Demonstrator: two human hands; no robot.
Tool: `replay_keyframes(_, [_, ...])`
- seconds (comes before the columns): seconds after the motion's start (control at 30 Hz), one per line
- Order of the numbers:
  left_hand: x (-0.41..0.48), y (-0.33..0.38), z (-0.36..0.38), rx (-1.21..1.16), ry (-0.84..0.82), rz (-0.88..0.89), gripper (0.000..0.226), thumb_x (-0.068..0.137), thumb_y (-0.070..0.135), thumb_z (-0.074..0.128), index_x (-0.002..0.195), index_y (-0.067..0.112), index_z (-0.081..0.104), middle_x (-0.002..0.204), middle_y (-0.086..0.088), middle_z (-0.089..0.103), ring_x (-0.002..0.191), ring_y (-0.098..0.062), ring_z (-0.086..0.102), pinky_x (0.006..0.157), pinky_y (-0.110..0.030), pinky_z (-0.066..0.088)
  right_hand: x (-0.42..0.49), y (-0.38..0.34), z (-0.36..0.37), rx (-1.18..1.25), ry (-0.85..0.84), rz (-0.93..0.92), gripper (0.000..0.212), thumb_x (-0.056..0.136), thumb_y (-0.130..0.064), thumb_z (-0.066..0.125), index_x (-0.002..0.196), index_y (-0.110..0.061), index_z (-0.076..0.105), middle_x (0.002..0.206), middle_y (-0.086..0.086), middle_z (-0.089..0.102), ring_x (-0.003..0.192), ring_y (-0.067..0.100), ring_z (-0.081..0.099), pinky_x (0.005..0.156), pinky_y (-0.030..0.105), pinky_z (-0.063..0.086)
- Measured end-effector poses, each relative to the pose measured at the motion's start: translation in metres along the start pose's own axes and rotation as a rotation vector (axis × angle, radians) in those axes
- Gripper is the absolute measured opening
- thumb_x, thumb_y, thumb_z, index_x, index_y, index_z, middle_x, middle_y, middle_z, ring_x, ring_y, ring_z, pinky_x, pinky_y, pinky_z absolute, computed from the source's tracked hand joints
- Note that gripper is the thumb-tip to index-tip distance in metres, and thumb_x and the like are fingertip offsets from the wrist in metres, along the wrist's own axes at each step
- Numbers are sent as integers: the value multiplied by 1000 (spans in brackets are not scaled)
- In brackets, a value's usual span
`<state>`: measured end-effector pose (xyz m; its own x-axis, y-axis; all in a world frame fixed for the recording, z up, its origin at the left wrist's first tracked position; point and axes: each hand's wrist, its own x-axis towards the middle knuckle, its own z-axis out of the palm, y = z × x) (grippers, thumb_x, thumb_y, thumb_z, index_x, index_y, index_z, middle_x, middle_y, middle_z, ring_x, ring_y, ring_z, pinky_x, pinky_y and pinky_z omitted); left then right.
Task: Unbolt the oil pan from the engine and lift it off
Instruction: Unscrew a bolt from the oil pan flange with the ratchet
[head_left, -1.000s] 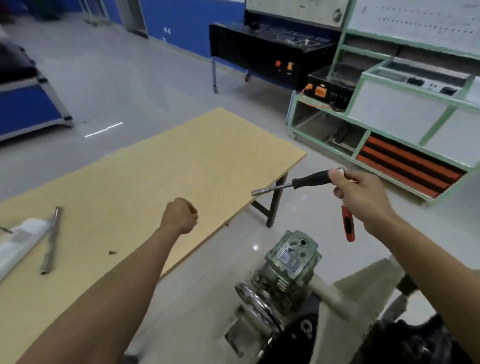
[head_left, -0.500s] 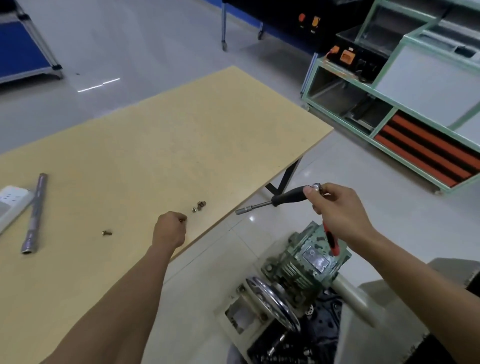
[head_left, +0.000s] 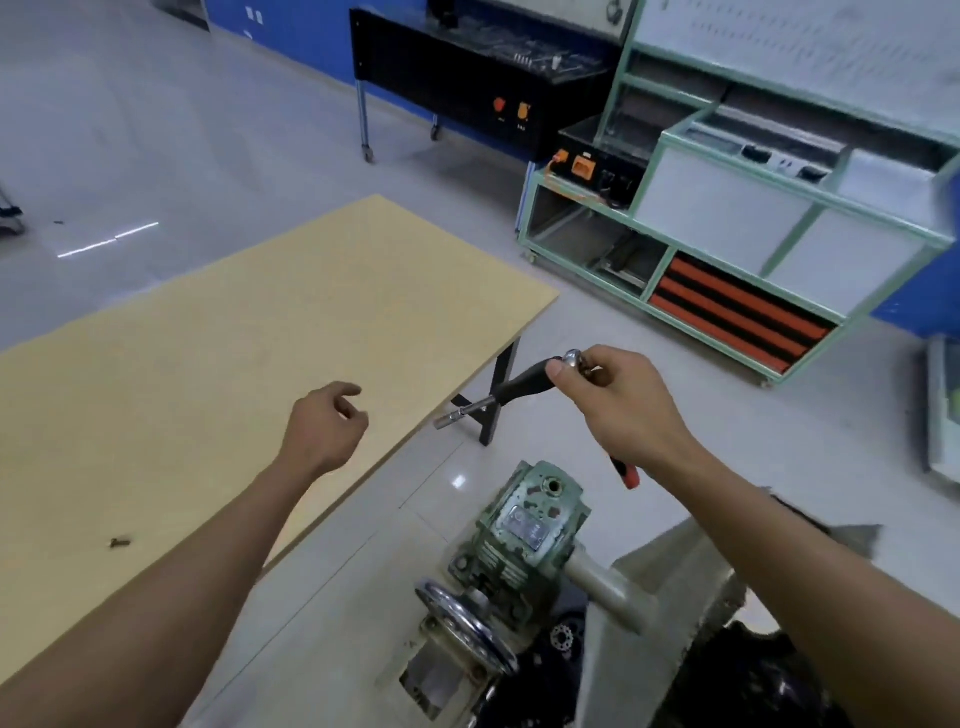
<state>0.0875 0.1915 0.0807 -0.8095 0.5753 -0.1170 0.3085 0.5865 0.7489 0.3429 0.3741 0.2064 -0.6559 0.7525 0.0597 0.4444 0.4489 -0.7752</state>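
My right hand (head_left: 623, 410) grips a socket driver (head_left: 511, 389) with a black handle; its silver shaft points left toward the table's edge. A red-handled tool (head_left: 626, 473) sticks out below the same hand. My left hand (head_left: 324, 431) hovers over the wooden table (head_left: 208, 364) with fingers loosely curled, holding nothing. One loose bolt (head_left: 119, 543) lies on the table near the left. The dark engine (head_left: 753, 675) shows only partly at the bottom right, on a stand with a green gearbox (head_left: 519, 535) and a handwheel (head_left: 467, 623). I cannot make out the oil pan.
A green-framed workbench (head_left: 727, 249) with orange drawers stands at the back right, and a black cabinet on castors (head_left: 467, 78) behind it. Grey tiled floor lies between the table and the engine stand.
My left hand, a fist over the table a second ago, set small bolts down and now hangs loose. The view tipped down, then up again. My right hand keeps hold of the driver.
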Motion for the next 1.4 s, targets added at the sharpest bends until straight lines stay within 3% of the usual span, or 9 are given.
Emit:
replay_keyframes(0.17, [-69, 201, 43, -273, -420, 544, 42, 89, 5, 67, 117, 36, 65, 108, 13, 72, 94, 4, 65, 89, -30, 52, -51, -8, -116, -261, 131, -103, 32, 92, -55, 61, 79, -26, 65, 58, -9, 52, 54, 12, 47, 53, 30, 36])
replay_keyframes(0.3, [-165, 321, 93, -284, -730, 818, 52, 87, 17, 66, 121, 57, 59, 125, 13, 70, 115, -28, 68, 90, -56, 58, -120, 13, -218, -361, 263, -76, 27, 90, -55, 63, 82, -29, 67, 66, -8, 60, 64, 15, 55, 61, 38, 46])
replay_keyframes(0.4, [-234, 376, 144, -290, -836, 947, 46, 90, 18, 71, 129, 41, 63, 121, 15, 72, 115, -1, 66, 89, -23, 57, -185, 41, -290, -453, 347, 10, 34, 86, -57, 61, 79, -24, 68, 63, -5, 60, 60, 13, 55, 58, 37, 46])
replay_keyframes(0.47, [-278, 405, 177, -282, -861, 1010, 36, 92, 13, 72, 125, 27, 67, 111, 11, 74, 104, 1, 68, 82, -11, 52, -229, 56, -330, -506, 377, 53, 39, 82, -60, 59, 74, -22, 66, 60, -4, 57, 57, 12, 53, 55, 35, 42])
replay_keyframes(0.6, [-359, 450, 234, -262, -921, 1089, 15, 93, 7, 71, 105, 14, 67, 95, -7, 73, 91, -25, 72, 87, -44, 60, -303, 82, -394, -607, 378, 123, 41, 86, -54, 63, 59, -24, 56, 53, -5, 49, 53, 12, 46, 54, 37, 39])
replay_keyframes(0.7, [-406, 466, 271, -263, -948, 1112, 14, 92, 5, 71, 92, 16, 63, 91, -12, 73, 87, -30, 72, 85, -49, 59, -342, 105, -425, -645, 357, 171, 47, 88, -50, 67, 54, -23, 47, 52, -2, 46, 51, 15, 43, 53, 37, 36])
replay_keyframes(1.03, [-484, 463, 336, -236, -974, 1093, 11, 91, 2, 72, 93, 10, 65, 80, 6, 70, 80, -14, 75, 72, -16, 53, -413, 165, -456, -658, 339, 217, 44, 84, -54, 69, 65, -15, 62, 57, 0, 53, 57, 17, 48, 51, 33, 35])
replay_keyframes(1.2, [-497, 458, 342, -211, -930, 1092, 15, 91, 0, 72, 105, 0, 66, 88, -7, 72, 80, -13, 75, 73, -16, 52, -420, 181, -452, -675, 352, 224, 40, 84, -57, 67, 74, -18, 68, 66, -3, 60, 63, 13, 54, 52, 29, 38])
replay_keyframes(1.4, [-502, 455, 349, -199, -917, 1086, 13, 92, 0, 70, 104, 5, 67, 88, -8, 72, 80, -13, 74, 75, -17, 52, -423, 193, -450, -683, 369, 227, 42, 84, -55, 67, 60, -23, 54, 60, -5, 52, 57, 8, 43, 49, 29, 26])
